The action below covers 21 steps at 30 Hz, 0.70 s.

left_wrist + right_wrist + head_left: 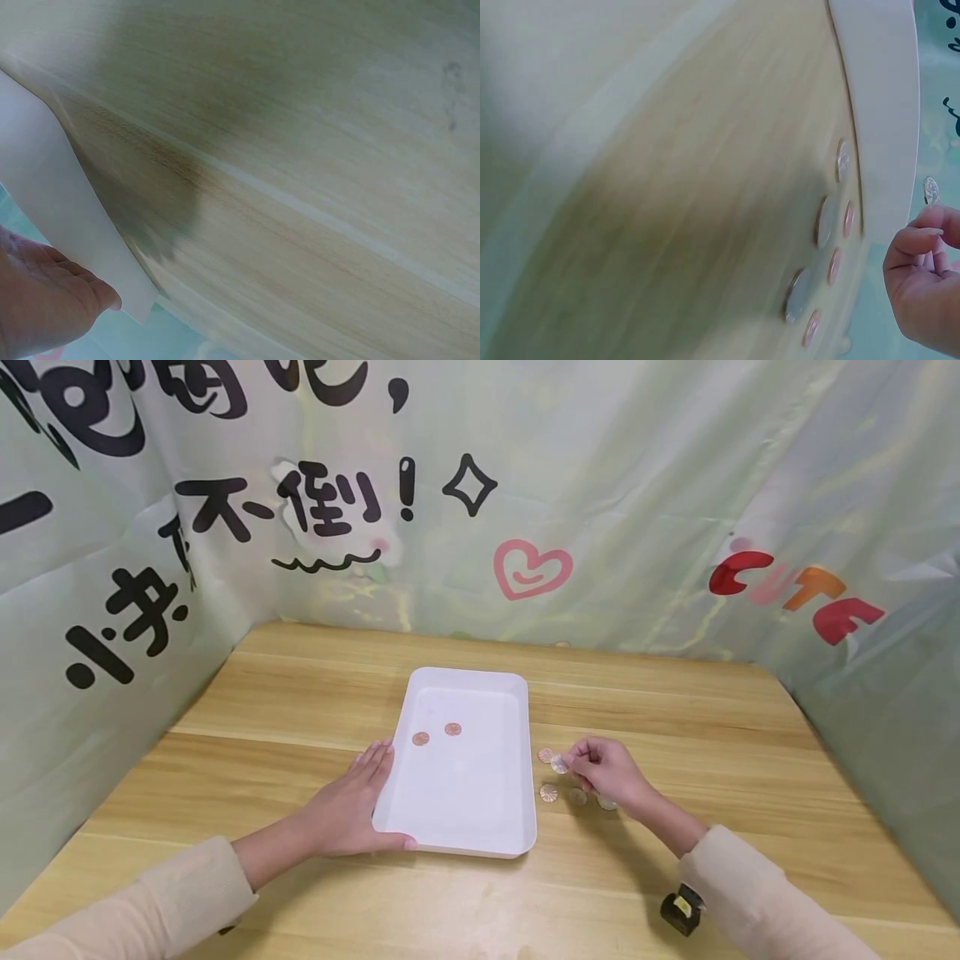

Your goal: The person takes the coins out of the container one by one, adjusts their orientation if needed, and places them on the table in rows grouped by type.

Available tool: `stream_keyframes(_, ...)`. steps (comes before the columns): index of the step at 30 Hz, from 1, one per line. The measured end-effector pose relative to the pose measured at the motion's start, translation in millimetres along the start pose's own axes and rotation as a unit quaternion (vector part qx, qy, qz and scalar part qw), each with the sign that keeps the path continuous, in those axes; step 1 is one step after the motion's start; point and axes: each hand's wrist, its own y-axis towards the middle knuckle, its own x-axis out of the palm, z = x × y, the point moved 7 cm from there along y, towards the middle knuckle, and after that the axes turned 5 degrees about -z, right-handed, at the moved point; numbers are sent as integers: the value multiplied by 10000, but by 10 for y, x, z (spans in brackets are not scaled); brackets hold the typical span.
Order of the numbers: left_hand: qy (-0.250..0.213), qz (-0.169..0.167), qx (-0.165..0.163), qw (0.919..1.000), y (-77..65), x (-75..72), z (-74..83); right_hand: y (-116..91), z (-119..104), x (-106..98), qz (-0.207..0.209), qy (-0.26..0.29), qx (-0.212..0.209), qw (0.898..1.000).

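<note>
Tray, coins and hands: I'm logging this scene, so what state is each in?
White tray: open, resting on the wooden table.
Two coppery coins: flat in the tray, apart.
Loose coins: flat on the table.
Left hand: fingers straight, touching the tray.
Right hand: pinching a silvery coin.
Silvery coin: raised off the table.

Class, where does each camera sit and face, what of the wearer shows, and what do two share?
Head: head-worn, facing forward and down at the tray; left hand and right hand show.
Left wrist: worn there, facing table and tray; left hand shows.
Right wrist: worn there, facing table and coins; right hand shows.
Head and right wrist share the pinched coin.
</note>
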Motion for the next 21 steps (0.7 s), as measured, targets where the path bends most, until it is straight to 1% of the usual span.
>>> stream_keyframes(8, -4, 42, 0, 10000, -8, -5, -1, -109, 115, -143, 63, 32, 141, 9999)
stream_keyframes(13, 12, 57, -3, 10000, -9, 0, -4, -176, 183, -242, 106, -52, 262, 9996)
stream_keyframes(21, -10, 28, -22, 10000, -3, 4, -9, -299, 332, -450, 340, -118, 477, 9982)
